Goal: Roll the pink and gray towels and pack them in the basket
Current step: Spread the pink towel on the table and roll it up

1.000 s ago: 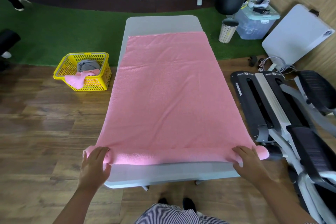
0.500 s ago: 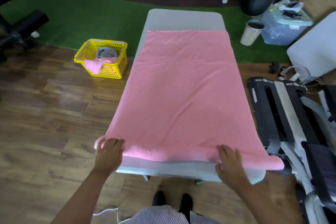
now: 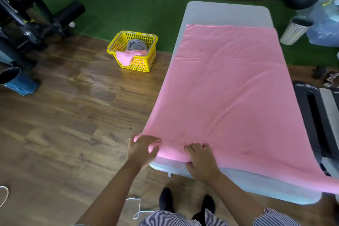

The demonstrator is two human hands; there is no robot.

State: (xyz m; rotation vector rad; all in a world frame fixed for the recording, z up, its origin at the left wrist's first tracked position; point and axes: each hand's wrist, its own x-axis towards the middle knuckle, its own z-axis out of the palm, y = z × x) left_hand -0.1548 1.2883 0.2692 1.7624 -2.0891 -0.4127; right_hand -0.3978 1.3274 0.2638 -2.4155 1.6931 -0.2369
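The pink towel [image 3: 229,97] lies flat along the gray table [image 3: 227,13], its long axis running away from you, so roll straight ahead: your left hand [image 3: 142,149] cups the rolled near-left corner, your right hand [image 3: 200,161] presses the hem beside it.

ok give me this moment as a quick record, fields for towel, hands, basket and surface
towel: pink towel spread flat on the table, near edge rolled at its left corner
left hand: left hand on the rolled corner
right hand: right hand pressing the roll beside it
basket: yellow basket on the floor, gray and pink cloth inside
surface: gray table
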